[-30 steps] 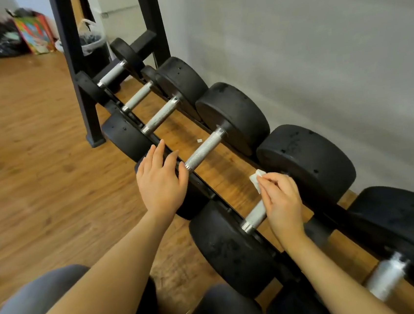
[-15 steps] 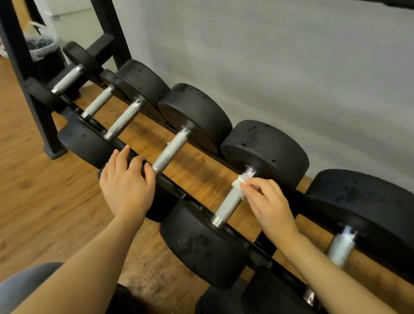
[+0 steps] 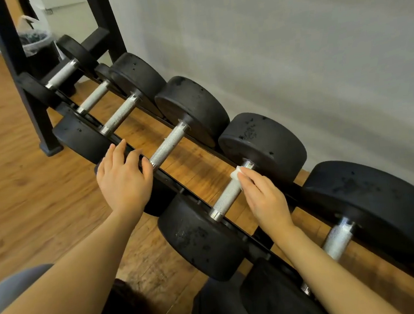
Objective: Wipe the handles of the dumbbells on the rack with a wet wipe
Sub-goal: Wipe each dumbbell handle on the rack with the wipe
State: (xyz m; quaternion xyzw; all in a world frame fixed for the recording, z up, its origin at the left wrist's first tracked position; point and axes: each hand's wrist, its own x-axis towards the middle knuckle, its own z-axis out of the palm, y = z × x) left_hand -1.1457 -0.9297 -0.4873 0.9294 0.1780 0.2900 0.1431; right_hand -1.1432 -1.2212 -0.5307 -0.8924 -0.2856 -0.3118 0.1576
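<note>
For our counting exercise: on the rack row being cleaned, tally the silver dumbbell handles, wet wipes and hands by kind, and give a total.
Silver dumbbell handles: 6
Wet wipe: 1
Hands: 2
Total: 9

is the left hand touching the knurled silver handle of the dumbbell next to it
Apart. The head view shows the left hand resting on the black dumbbell head, its thumb stopping just short of the knurled silver handle.

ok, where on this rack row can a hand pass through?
Bare gaps lie between neighbouring knurled steel handles, widest between the left hand and the right hand holding the white wet wipe. Crowded along the black rubber dumbbell heads, packed nearly touching.
</note>
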